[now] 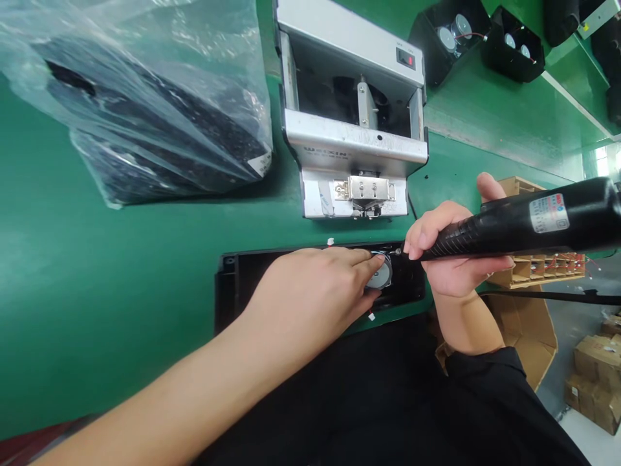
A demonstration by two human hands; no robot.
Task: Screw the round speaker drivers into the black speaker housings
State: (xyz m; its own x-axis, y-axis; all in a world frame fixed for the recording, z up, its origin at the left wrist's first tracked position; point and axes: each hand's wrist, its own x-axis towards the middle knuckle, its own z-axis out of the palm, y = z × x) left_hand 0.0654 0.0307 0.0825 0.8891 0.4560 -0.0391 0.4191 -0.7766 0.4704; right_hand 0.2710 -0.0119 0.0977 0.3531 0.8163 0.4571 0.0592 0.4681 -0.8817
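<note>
In the head view a black plastic housing (406, 290) lies on the green bench. Inside it sits a round silver part (381, 277) with thin wires, perhaps a small motor or speaker. My left hand (320, 285) reaches over the housing, its fingers closed around the edge of that silver part; the hand covers much of the housing. My right hand (451, 249) grips a black electric screwdriver (514, 217), held nearly level. Its tip points left, close beside the silver part, with a screw apparently at the bit. White plugs (371, 316) stick out past the housing's long sides.
A silver screw feeder (356, 133) stands behind the housing. To its left lies a clear plastic bag (169, 110) with dark parts inside. Black housings (514, 45) with silver discs sit at the back right. A divided cardboard box (548, 268) is beyond my right hand.
</note>
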